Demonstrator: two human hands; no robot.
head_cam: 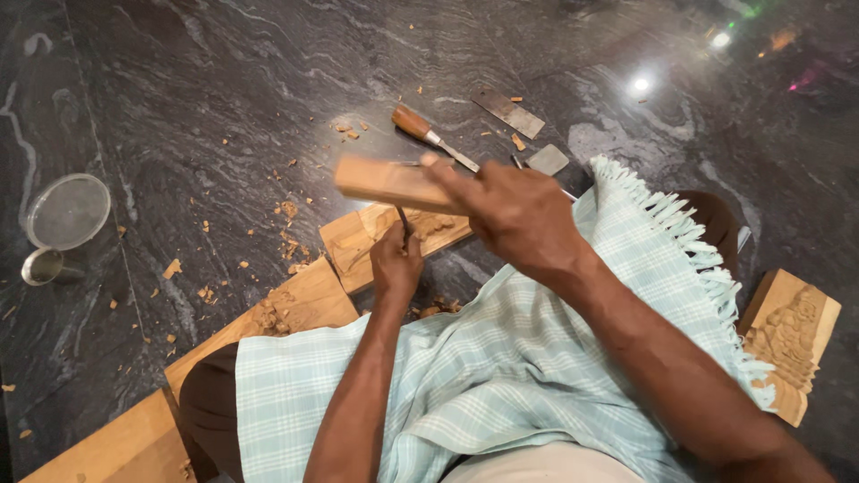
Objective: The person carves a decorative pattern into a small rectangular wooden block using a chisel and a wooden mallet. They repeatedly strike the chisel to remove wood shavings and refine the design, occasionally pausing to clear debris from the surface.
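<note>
Two hands work over a carved wooden panel [362, 240] on the floor: the left hand [396, 262] grips a chisel [403, 219] upright on it; the right hand [519, 210] clasps a wooden mallet [389, 182] just above.

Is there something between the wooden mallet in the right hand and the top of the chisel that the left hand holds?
Nothing visible. The right hand holds the wooden mallet just above the chisel, which the left hand grips upright on the carving block. Only air separates them; the wood chips lie on the floor to the side.
</note>
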